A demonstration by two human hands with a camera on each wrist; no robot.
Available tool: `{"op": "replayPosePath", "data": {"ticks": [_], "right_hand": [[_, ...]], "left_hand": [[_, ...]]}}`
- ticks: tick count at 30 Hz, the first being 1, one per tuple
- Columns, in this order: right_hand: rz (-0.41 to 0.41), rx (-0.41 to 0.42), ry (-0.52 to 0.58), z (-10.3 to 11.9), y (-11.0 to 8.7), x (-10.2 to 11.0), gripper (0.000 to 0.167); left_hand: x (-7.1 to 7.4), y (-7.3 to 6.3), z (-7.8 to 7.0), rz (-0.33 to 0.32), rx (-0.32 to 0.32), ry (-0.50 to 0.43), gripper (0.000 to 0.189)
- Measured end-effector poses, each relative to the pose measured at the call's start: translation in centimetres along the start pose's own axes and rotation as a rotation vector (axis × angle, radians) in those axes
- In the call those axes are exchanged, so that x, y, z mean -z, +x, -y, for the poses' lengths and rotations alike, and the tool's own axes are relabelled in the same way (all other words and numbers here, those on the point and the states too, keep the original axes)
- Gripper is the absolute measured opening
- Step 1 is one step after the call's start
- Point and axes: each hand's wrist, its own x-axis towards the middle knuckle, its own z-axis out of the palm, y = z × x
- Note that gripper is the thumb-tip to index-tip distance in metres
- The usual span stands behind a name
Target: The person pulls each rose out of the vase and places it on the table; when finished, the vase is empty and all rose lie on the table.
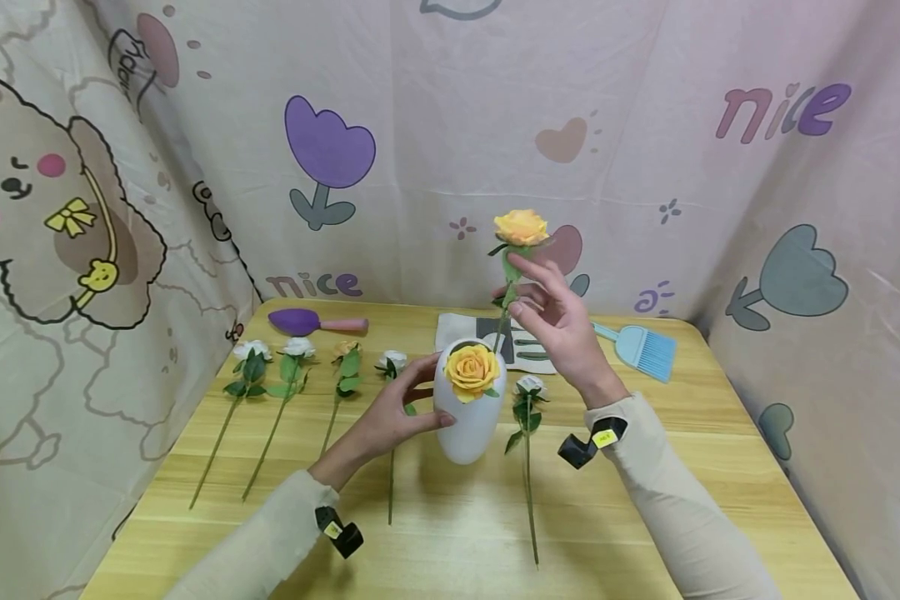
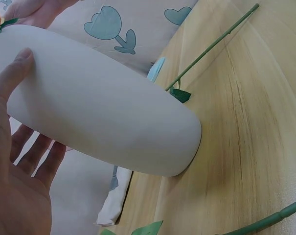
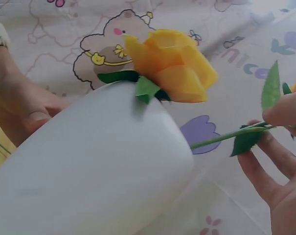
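Note:
A smooth white vase (image 1: 467, 437) stands on the table, and my left hand (image 1: 382, 421) grips its side, thumb in front and fingers behind. One yellow rose (image 1: 471, 372) sits in the vase, its bloom leaning over the near rim. Above and to the right, my right hand (image 1: 558, 325) pinches the leafy green stem of another yellow rose (image 1: 521, 227), bloom up. That stem (image 3: 218, 138) slants down to the vase's mouth; the rim hides its lower end. In the left wrist view, the thumb (image 2: 20, 68) presses the vase wall.
Artificial roses lie left of the vase: white (image 1: 252, 350), white (image 1: 298, 347), yellow (image 1: 347, 350) and white (image 1: 392, 360). Another white rose (image 1: 529, 385) lies to its right. Behind are a purple trowel (image 1: 296, 322), a patterned cloth (image 1: 456, 327) and a light-blue brush (image 1: 645, 350).

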Motion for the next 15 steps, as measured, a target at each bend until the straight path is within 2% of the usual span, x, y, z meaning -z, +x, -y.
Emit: {"op": "replayPosePath", "data": {"ticks": [3,7,10,15], "right_hand": [[-0.072,-0.020,0.040,0.3,0.2,0.4,0.067],[-0.211,-0.032,0.083,0.8,0.6,1.0,0.068],[-0.309,-0.008,0.127,1.2,1.0,1.7,0.066],[-0.447,0.069,0.273,1.9,1.6,3.5,0.066]], "left_hand": [[0.0,0.0,0.1,0.001,-0.004,0.000,0.085],[0.0,0.0,0.2,0.001,-0.007,0.000,0.086],[0.0,0.0,0.2,-0.001,-0.006,0.001,0.086],[0.0,0.1,0.2,-0.006,-0.005,-0.001,0.085]]}}
